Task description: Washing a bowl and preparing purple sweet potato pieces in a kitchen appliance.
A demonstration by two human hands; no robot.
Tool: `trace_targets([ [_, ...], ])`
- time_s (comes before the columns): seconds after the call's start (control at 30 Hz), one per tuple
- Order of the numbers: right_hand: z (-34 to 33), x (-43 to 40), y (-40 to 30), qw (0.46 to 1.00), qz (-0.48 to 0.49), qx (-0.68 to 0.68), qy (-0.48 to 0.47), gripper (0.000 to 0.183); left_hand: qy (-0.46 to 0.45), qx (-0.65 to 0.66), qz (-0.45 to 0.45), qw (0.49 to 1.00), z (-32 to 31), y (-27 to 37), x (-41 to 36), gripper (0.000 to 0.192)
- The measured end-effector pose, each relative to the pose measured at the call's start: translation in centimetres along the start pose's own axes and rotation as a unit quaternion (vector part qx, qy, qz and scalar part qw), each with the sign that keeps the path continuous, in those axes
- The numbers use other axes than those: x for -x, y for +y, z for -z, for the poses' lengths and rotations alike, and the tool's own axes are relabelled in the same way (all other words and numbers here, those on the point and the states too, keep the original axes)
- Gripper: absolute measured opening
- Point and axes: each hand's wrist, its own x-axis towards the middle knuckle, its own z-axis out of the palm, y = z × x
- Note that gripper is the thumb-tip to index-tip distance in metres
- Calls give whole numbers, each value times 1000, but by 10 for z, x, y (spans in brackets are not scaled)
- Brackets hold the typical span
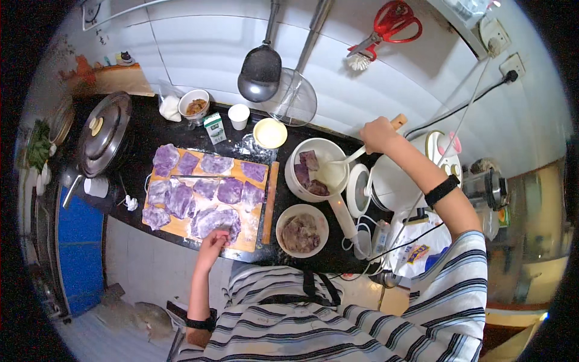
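My right hand (379, 135) is closed around the handle of a white spatula (355, 156) with a wooden end. Its head dips into pale liquid inside a white electric pot (294, 190), beside several dark purple dough pieces (309, 160). Over the near edge of a wooden board (246, 245), my left hand (215, 246) has loosely curled fingers at a large floured purple dough sheet (212, 221); whether they grip it is unclear. Several smaller purple dough sheets (230, 190) and a thin dark utensil (203, 176) lie on the board.
A rolling pin (270, 203) separates the board from a bowl of cooked purplish pieces (301, 233). Behind stand a yellow bowl (270, 133), paper cup (239, 116) and carton (215, 128). Right of the pot are its glass lid (358, 190) and cables (362, 233); a lidded wok (106, 135) sits left.
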Motion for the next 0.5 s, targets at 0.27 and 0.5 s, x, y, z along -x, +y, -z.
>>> trace_targets([
  [0.27, -14, -22, 13, 991, 16, 85, 105, 24, 16, 12, 14, 1000, -3, -9, 9, 18],
  [0.5, -22, -45, 35, 994, 46, -37, -94, 41, 36, 17, 26, 999, -15, -1, 13, 18],
])
